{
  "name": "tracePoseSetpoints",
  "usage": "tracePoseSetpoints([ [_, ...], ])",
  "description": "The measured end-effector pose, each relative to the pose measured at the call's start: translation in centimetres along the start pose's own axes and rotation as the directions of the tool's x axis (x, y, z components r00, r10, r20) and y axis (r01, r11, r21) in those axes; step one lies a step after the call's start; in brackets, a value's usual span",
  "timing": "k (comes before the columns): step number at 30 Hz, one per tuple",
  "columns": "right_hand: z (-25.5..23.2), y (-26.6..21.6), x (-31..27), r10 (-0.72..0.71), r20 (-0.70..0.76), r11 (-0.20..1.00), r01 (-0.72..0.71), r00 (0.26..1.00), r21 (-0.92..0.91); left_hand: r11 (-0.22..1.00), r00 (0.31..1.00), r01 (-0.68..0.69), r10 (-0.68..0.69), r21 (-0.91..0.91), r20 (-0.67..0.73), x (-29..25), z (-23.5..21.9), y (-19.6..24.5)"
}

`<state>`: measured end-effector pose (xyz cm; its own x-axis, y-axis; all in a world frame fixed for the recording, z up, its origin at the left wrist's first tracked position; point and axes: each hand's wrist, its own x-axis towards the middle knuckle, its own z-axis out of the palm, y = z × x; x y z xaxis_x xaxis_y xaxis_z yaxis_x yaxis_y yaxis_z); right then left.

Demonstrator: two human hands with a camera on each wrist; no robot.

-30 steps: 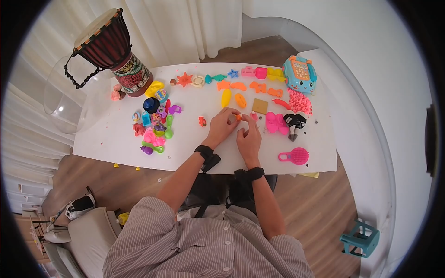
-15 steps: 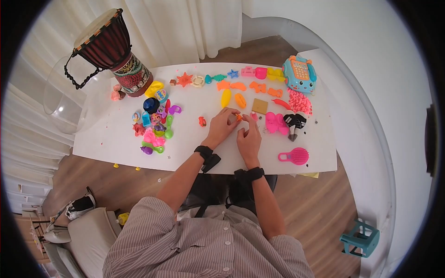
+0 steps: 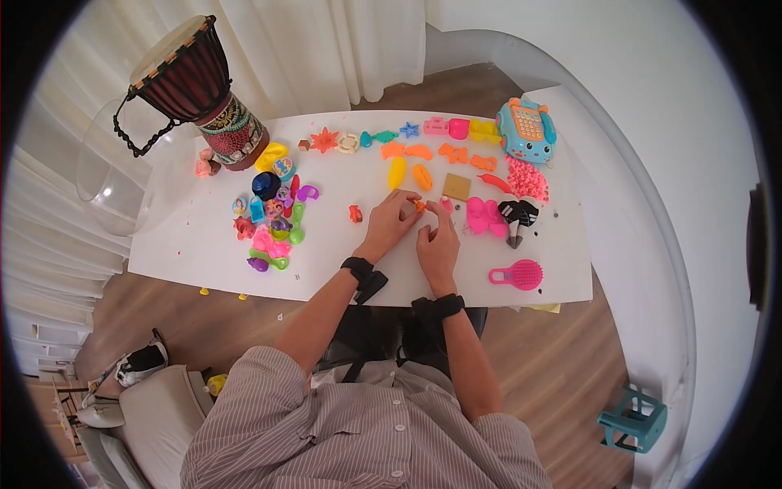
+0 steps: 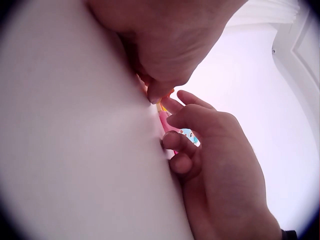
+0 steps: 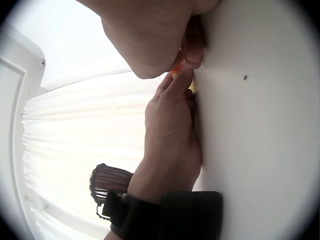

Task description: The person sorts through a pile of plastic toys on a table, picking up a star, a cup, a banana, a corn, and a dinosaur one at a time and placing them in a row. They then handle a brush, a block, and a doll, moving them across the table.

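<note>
In the head view, a small orange piece [image 3: 419,207] is between the fingertips of both hands, low over the white table [image 3: 326,261]. My left hand [image 3: 389,226] pinches it from the left. Fingertips of my right hand [image 3: 441,248] grip it from the other side, the remaining fingers curled. Only a sliver of the orange piece [image 4: 171,92] shows in the left wrist view; fingers cover the rest, and its exact kind I cannot tell. A small red-orange piece [image 3: 356,213] lies left of the left hand. A yellow mould [image 3: 397,173] and an orange oval mould [image 3: 422,177] lie just beyond.
Right of the hands are a tan square block [image 3: 457,187], a pink mould [image 3: 485,217], a black-clothed item [image 3: 518,215] and a pink hairbrush [image 3: 517,275]. A toy phone [image 3: 528,130] stands far right. Piled toys [image 3: 273,216] and a drum [image 3: 199,94] occupy the left.
</note>
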<state>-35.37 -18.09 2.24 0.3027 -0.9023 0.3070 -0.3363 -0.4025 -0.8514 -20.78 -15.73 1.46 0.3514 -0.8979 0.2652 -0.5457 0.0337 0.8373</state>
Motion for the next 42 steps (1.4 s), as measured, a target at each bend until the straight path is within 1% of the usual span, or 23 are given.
tracePoseSetpoints([
  [2,0.00,0.03,-0.02,0.020,0.009,1.000,-0.021,1.000,0.002,1.000,1.000,-0.006,0.006,0.000,-0.001,-0.02,-0.06,0.14],
  [5,0.07,0.25,0.06,0.005,0.007,1.000,-0.005,1.000,-0.007,1.000,1.000,0.002,-0.002,0.011,-0.013,-0.16,-0.09,0.39],
  [7,0.05,0.28,0.04,0.011,0.012,1.000,-0.010,1.000,-0.004,1.000,0.999,0.019,-0.020,-0.021,-0.026,-0.22,-0.13,0.48],
  [11,-0.08,0.13,0.09,0.017,0.020,1.000,-0.017,1.000,-0.008,0.999,0.999,0.021,-0.022,-0.032,-0.025,-0.24,-0.22,0.57],
  [18,0.03,0.17,0.08,0.029,0.020,1.000,-0.029,0.999,-0.005,1.000,0.999,-0.012,0.011,-0.017,-0.043,-0.22,-0.08,0.34],
  [24,0.03,0.02,0.02,0.001,-0.007,1.000,-0.001,1.000,-0.025,1.000,0.998,-0.011,0.010,-0.021,-0.055,-0.25,-0.09,0.46],
  [26,-0.03,-0.07,0.05,-0.032,-0.005,0.998,0.031,0.999,-0.048,1.000,0.999,-0.004,0.003,-0.025,-0.054,-0.26,-0.08,0.41],
  [30,-0.04,-0.14,0.03,-0.068,-0.006,0.997,0.068,0.998,-0.028,0.999,0.999,0.015,-0.016,-0.035,-0.043,-0.20,-0.10,0.33],
  [33,-0.13,-0.37,0.03,-0.045,-0.003,0.998,0.045,0.999,-0.033,0.999,0.999,0.028,-0.029,-0.036,-0.036,-0.19,-0.06,0.24],
  [35,-0.17,-0.37,0.09,0.005,0.017,1.000,-0.004,1.000,-0.026,0.999,0.999,0.038,-0.039,-0.039,-0.033,-0.20,-0.01,0.11],
  [42,0.01,-0.14,0.07,0.008,-0.012,0.999,-0.008,1.000,-0.031,0.998,0.999,0.031,-0.033,-0.047,-0.036,-0.18,0.01,0.22],
])
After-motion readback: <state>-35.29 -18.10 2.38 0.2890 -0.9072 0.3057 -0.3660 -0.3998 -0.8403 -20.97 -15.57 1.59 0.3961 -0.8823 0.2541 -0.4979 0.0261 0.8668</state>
